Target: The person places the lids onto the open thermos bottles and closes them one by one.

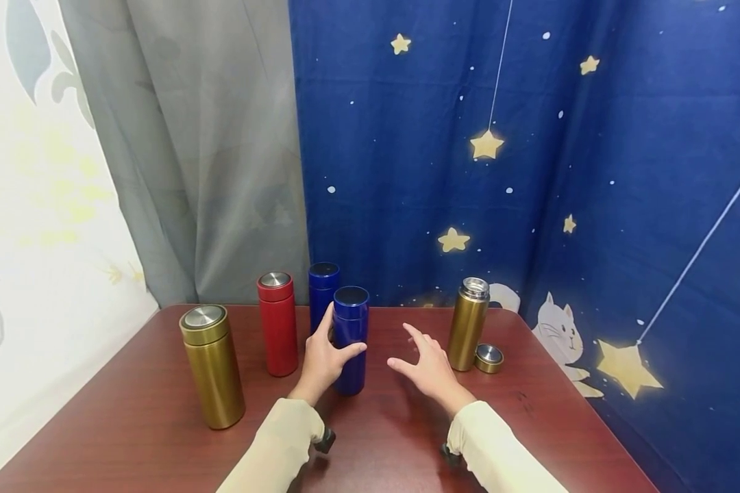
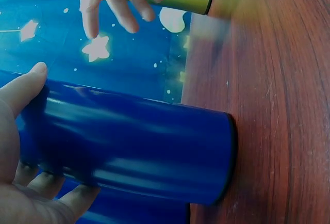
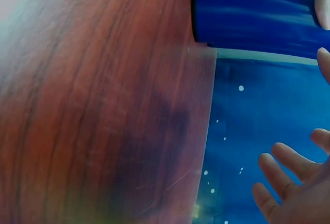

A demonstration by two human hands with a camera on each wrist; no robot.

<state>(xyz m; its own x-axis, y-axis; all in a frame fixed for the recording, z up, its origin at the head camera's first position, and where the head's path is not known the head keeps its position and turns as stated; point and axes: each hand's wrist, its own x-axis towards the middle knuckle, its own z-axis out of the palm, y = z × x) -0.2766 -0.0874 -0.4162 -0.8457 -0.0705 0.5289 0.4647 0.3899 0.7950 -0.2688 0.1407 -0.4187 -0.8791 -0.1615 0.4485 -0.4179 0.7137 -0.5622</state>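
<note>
In the head view my left hand (image 1: 322, 357) grips the nearer blue thermos (image 1: 350, 325), thumb across its front and fingers round its left side. That thermos is upright on the table, its dark lid on. Seen from the left wrist, the thumb and fingers lie along opposite sides of the blue body (image 2: 139, 136). My right hand (image 1: 428, 366) hovers between the blue thermos and an uncapped gold thermos (image 1: 466, 332), its fingers spread and nothing in them. Beside the gold thermos lies its round gold lid (image 1: 489, 358) with a silver top.
A second blue thermos (image 1: 323, 291) stands behind the held one, partly hidden. To the left are a red thermos (image 1: 279, 332) and a larger capped gold thermos (image 1: 216, 376). The reddish-brown table (image 1: 395, 438) ends against grey and starry blue curtains (image 1: 407, 171).
</note>
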